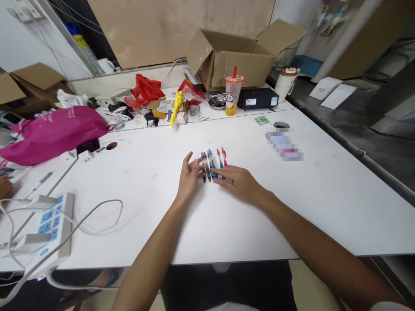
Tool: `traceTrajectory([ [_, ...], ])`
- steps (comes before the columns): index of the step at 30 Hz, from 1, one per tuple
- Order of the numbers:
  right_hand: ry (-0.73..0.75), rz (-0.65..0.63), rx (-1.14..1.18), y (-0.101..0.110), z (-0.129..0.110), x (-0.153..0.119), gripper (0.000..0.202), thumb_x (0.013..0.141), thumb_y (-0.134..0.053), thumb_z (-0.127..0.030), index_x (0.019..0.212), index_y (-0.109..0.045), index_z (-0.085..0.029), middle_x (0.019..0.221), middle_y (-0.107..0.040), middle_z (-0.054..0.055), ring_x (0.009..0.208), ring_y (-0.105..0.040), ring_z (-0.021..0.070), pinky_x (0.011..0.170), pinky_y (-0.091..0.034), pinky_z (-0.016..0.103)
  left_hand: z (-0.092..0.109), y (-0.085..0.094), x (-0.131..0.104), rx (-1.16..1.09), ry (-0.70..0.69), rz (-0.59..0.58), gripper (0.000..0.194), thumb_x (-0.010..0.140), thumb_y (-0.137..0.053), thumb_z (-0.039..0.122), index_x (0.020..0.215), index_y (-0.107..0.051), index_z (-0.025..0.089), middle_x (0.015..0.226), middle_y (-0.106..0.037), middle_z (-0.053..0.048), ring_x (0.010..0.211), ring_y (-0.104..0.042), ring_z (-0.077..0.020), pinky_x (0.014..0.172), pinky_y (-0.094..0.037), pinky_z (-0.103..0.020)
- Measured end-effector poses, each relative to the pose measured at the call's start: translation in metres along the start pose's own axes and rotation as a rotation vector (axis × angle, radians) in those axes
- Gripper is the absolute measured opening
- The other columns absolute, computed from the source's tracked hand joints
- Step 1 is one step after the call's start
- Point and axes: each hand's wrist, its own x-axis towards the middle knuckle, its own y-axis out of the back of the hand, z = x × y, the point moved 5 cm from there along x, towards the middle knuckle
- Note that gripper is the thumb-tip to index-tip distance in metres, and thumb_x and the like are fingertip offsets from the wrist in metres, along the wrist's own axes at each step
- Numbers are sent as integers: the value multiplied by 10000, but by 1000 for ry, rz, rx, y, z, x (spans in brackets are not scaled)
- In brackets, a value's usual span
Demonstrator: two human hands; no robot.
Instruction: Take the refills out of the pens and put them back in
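Pens [210, 158] lie abreast, long axes running between the bench's [142, 172] front and back edges; left hand [190, 173] spread, right hand [239, 181] half-open, both over pens, grip unclear.

- Looks smooth, with a soft sheen, across the tabletop [129, 233]
- Appears as smooth plastic on the pens [212, 160]
- Crinkles like thin, glossy plastic in the red bag [148, 87]
- Looks matt and cloth-like on the magenta bag [61, 131]
- Seems clear, glossy plastic in the cup [236, 92]
- Shows matt cardboard in the open box [241, 67]
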Motion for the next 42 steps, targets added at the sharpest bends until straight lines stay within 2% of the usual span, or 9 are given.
traceTrajectory([
  [4,44,-13,-139,-1,7,3,380,1024,-508,-452,1302,-700,-279,1085,-768,79,1002,-647,275,903,-524,475,0,1,1,52,-1,-3,327,920,-658,447,1150,-670,216,1292,-664,-132,999,-708,-214,764,-580,-304],
  [8,110,-51,-258,-5,10,7,378,1035,-487,-439,1263,-721,-249,1008,-743,96,969,-607,274,902,-501,470,0,0,1,74,-5,-13,240,904,-668,409,1006,-708,196,1197,-677,-106,947,-702,-192,726,-571,-274],
  [11,127,-44,-310,-4,13,9,345,1019,-531,-425,1217,-744,-239,1050,-718,115,996,-590,279,878,-498,459,-1,0,1,84,-2,-14,229,904,-658,403,984,-704,194,1163,-678,-94,934,-700,-186,710,-564,-264],
  [16,164,-32,-300,-5,21,10,247,980,-621,-382,1152,-768,-284,1291,-683,107,1195,-571,305,951,-475,492,0,-1,1,84,-8,-20,231,897,-658,415,941,-700,192,1132,-693,-94,890,-697,-176,701,-556,-264],
  [21,169,-54,-271,-8,29,9,229,968,-649,-360,1156,-766,-302,1290,-715,70,1222,-598,297,956,-477,493,-1,-2,0,84,5,-24,226,896,-657,415,925,-692,194,1120,-709,-96,859,-700,-169,697,-546,-273],
  [26,146,-47,-286,-4,29,9,270,965,-649,-393,1186,-746,-270,1316,-710,67,1255,-588,301,982,-466,494,-2,-2,1,70,14,-25,226,891,-665,417,907,-685,192,1096,-715,-98,840,-702,-169,678,-538,-267],
  [35,130,-49,-288,2,29,8,265,961,-648,-405,1154,-753,-255,1266,-717,93,1173,-597,308,957,-464,501,0,-2,0,78,19,-29,219,893,-662,415,906,-677,197,1054,-718,-92,833,-698,-176,690,-532,-287],
  [42,145,-22,-309,0,24,9,399,945,-657,-456,1268,-693,-224,1336,-669,129,1239,-571,317,1002,-478,514,0,-3,0,74,30,-35,230,887,-665,414,916,-672,186,1046,-723,-100,839,-701,-179,706,-531,-294],
])
